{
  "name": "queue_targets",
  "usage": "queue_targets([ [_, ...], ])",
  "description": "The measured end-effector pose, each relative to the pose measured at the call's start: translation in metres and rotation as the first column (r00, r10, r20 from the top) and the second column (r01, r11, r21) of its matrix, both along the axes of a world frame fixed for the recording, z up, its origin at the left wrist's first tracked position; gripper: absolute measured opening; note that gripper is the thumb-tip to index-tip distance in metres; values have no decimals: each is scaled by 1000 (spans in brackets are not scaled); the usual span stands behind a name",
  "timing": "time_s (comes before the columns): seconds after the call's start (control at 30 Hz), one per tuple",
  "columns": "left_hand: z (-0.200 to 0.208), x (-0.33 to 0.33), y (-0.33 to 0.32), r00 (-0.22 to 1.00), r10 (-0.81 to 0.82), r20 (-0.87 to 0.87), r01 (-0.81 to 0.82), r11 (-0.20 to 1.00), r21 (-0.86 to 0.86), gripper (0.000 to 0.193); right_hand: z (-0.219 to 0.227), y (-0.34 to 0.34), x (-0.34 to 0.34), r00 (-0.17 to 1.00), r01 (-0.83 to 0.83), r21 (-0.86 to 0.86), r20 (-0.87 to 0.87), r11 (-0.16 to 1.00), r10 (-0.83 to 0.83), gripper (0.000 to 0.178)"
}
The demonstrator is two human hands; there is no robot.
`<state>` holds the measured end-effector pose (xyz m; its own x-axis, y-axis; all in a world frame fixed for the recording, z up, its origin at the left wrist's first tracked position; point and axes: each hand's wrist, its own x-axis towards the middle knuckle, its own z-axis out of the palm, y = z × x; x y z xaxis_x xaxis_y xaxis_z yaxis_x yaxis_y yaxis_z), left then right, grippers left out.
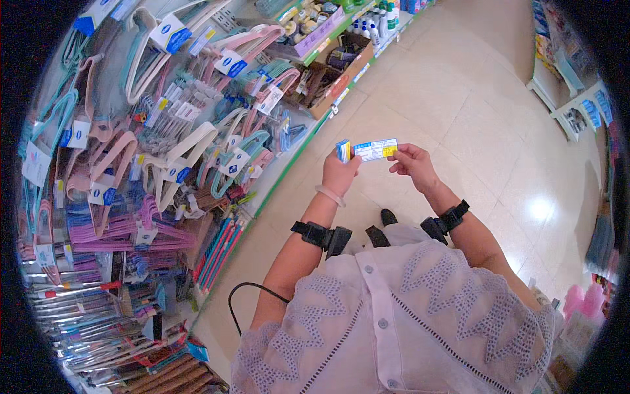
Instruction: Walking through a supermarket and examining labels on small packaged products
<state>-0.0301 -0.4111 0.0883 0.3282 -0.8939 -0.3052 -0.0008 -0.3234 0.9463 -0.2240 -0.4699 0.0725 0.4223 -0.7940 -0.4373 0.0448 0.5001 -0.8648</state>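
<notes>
In front of me, above the aisle floor, both hands are raised. My left hand (339, 173) is closed on a small stack of price labels (342, 152), blue, white and yellow, standing up between its fingers. A single price label (372, 150), white with blue print and a yellow corner, stretches from the left thumb across to the other side. At its right end, my right hand (418, 165) pinches the yellow corner between thumb and fingertips. Black straps with dark boxes circle both forearms, and a pale bangle is on the left wrist.
Racks on the left hold many hangers (177, 157) in pink, teal and cream with paper tags. Beyond them, a shelf carries bottles (375, 23) and a cardboard box (351, 65) of goods. Another shelf unit (558, 85) stands right of the tiled floor (459, 111).
</notes>
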Motion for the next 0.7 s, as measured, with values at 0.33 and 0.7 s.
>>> queue_targets([
  [0.33, -11, -32, -44, 998, -63, 12, 63, 997, -34, 14, -12, -28, -34, 996, 85, 7, 18, 996, -85, 20],
  [0.7, -50, -38, -38, 938, 52, 343, 8, 985, -171, 21, -34, -28, -34, 999, 28, -24, -37, 999, -29, 20],
])
